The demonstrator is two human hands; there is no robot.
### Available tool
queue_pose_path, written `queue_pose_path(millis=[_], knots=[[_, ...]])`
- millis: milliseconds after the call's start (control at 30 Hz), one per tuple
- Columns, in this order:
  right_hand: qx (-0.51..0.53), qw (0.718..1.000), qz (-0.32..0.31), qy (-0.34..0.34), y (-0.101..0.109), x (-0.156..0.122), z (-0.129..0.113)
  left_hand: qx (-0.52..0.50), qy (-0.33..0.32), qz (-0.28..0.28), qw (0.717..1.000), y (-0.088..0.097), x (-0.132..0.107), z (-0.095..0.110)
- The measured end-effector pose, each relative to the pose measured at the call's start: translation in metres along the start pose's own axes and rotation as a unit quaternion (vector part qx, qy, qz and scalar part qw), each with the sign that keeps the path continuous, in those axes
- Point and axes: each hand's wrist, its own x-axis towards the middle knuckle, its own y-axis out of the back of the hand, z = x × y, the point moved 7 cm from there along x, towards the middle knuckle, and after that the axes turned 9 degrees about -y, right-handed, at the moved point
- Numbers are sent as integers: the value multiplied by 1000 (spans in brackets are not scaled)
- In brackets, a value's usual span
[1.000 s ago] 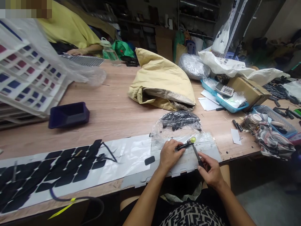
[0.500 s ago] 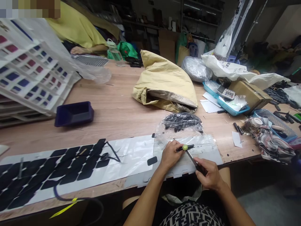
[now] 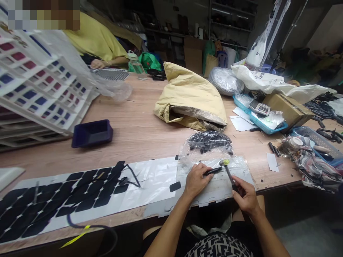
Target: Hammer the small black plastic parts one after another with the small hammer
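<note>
Black part (image 3: 213, 171) pinched in left hand (image 3: 195, 180), right hand (image 3: 245, 197) gripping yellow-tipped tool (image 3: 229, 172)

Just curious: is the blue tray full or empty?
Empty: the blue tray shows only its bare inside, nothing in it.

Workshop: cluttered workbench (image 3: 139, 132), parts bags (image 3: 209, 141), storage shelves (image 3: 227, 14).
</note>
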Motion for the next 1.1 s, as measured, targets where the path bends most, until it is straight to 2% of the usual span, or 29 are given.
queue_pose_path(millis=[100, 200, 400, 600, 733, 767, 833, 933, 1000, 1100], knots=[[-16, 999, 31, 0, 14, 7, 6, -4, -4, -6, 1000, 1, 0, 1], [-28, 999, 35, 5, 23, 14, 12, -16, -16, -10, 1000, 3, 0, 4], [-13, 1000, -18, -12, 19, 23, 26, -34, -16, 4, 999, 10, 1, 8], [-12, 999, -37, -14, 19, 26, 26, -71, 7, 35, 997, 17, 4, 6], [-8, 999, -32, -22, 19, 25, 29, -131, -1, 53, 990, 26, -10, 21], [-5, 999, -26, -27, 19, 24, 30, -137, -7, 42, 990, 25, -18, 29], [1, 999, -10, -36, 20, 23, 31, -142, -25, -16, 989, 18, -41, 48], [5, 999, 17, -50, 21, 21, 30, -141, -36, -163, 976, -9, -86, 68], [1, 998, 31, -59, 21, 19, 29, -106, -3, -239, 965, -30, -113, 63], [-5, 996, 51, -71, 22, 17, 28, -27, 74, -297, 952, -57, -139, 30]])
